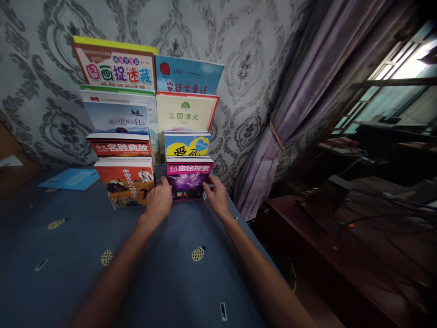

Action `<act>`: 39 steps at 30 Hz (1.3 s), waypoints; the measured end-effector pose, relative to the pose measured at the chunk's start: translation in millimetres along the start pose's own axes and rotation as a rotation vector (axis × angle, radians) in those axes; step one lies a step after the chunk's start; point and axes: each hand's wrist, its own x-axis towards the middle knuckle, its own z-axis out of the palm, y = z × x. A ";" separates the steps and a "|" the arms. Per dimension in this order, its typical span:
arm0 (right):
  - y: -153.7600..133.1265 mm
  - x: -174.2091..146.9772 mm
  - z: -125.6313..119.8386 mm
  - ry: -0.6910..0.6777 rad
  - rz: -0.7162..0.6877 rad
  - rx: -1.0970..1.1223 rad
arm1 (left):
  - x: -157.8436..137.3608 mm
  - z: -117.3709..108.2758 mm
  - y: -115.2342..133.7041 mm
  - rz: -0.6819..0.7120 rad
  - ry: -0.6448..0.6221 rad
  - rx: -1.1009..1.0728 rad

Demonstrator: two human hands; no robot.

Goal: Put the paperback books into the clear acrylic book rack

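Observation:
A purple book (189, 182) with a bright burst on its cover stands upright at the front of the right stack. At its left edge is my left hand (160, 198), fingers curled against the side. My right hand (216, 196) grips the right edge, with the thumb near the front cover and some fingers hidden. Behind the purple book rise a blue and yellow book (187, 143), a cream book (184, 114) and a blue book (189, 75). Just left of my left hand stands an orange book (126, 182), heading the left stack.
Behind it are a red book (119, 146), a blue-grey book (116, 119) and a brown picture book (116, 68). A light blue book (70, 178) lies flat at left on the dark blue cloth (164, 273). A purple curtain (262, 150) hangs right; cables cross a reddish-brown desk (307, 228).

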 end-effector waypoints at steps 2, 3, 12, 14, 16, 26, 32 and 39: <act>-0.1 -0.6 0.3 0.008 -0.005 -0.011 | 0.4 1.4 -0.5 0.015 0.005 -0.003; -0.3 -0.9 0.6 0.014 -0.006 -0.012 | 0.8 2.6 -0.9 0.025 0.010 0.001; -3.3 -1.9 2.1 0.025 0.029 0.034 | 2.8 8.3 -2.0 0.035 0.032 -0.048; -2.1 -0.6 2.7 0.028 0.040 0.058 | 2.5 7.9 -1.0 0.010 0.031 -0.084; -0.6 0.9 2.8 0.029 0.036 0.060 | 2.2 7.7 -0.5 -0.004 0.028 -0.108; -3.7 5.0 -4.0 -0.033 -0.020 -0.120 | 4.0 13.0 -3.8 0.040 0.073 -0.109; -11.9 2.0 1.4 -0.064 0.047 -0.196 | 3.9 15.3 -2.4 0.017 0.090 -0.130; -24.1 -0.2 1.6 -0.123 0.114 -0.359 | 1.0 13.4 3.6 -0.018 0.152 -0.128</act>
